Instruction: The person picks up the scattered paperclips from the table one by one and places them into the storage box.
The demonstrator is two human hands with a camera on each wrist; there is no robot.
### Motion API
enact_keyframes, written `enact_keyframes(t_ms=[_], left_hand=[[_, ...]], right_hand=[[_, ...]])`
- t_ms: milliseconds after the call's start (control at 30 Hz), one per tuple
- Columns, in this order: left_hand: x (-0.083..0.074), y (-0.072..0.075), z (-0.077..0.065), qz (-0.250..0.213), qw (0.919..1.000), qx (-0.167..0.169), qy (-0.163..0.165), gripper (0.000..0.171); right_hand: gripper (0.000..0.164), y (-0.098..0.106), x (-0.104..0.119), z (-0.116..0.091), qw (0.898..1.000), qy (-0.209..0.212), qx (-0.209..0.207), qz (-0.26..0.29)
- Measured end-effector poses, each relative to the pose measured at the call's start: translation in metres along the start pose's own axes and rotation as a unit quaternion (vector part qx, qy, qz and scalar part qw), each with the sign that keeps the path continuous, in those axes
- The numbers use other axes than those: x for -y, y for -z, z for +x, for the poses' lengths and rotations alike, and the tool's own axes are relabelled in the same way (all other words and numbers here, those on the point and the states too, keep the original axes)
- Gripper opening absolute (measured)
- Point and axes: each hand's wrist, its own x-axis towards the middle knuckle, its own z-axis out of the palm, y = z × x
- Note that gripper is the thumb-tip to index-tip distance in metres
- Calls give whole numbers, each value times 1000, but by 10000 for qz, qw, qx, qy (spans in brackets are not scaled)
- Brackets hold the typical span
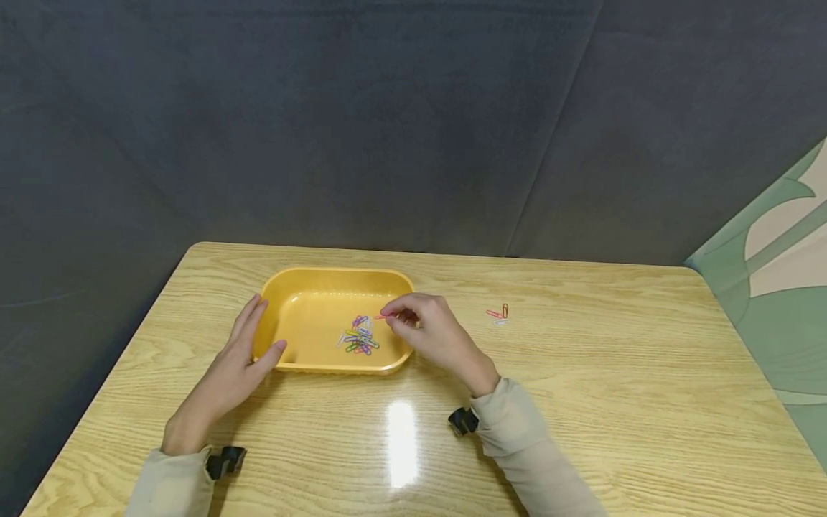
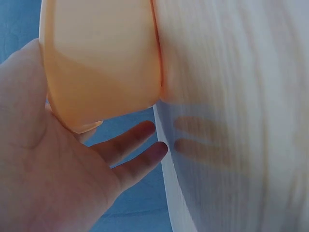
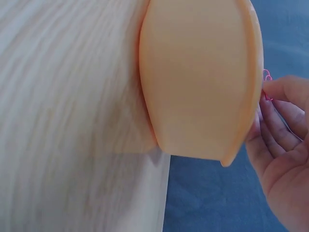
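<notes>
A yellow plastic tray (image 1: 306, 319) stands toward the far left of the table. My left hand (image 1: 225, 379) rests at its left end, thumb over the near rim and the other fingers fairly straight and spread. In the left wrist view, two fingertips (image 2: 157, 151) stay clear of the tray wall. Over the tray's right side, my right hand (image 1: 441, 343) pinches a pinkish-red paper clip (image 1: 380, 317) between thumb and fingers. Parts of that clip (image 3: 267, 75) show above and below the fingertips in the right wrist view. Below it, a heap of coloured paper clips (image 1: 362, 339) lies in the tray.
Right of the tray, a few loose clips lie on the wooden table (image 1: 614, 373): a pink clip (image 1: 494, 314), a brownish-red clip (image 1: 505, 310) and something pale (image 1: 500, 322). A dark cloth panel (image 1: 362, 129) rises behind the table's far edge.
</notes>
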Motion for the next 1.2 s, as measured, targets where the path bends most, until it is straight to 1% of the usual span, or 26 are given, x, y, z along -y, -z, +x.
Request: enact_keyframes(t_ms=[167,433,633,933,1200], left_hand=[[1,0,0,-99,9999,-19,-1,80],[0,1,1,-97,10000,-4,16,80],[0,1,1,-96,9999,7,35,80],[-1,1,0,19,10000,8,75,80],[-1,1,0,29,10000,38,72,80]], right_hand=[[12,-6,-1,4,9999,91,61,-77],[14,-11,-3,8,9995,-53,210,-218],[14,-13,-2,11,9991,-50,300,-283],[14,-18,-2,17,9973,-60,459,-576],[15,-22,-3,20,9947,83,573,-844]])
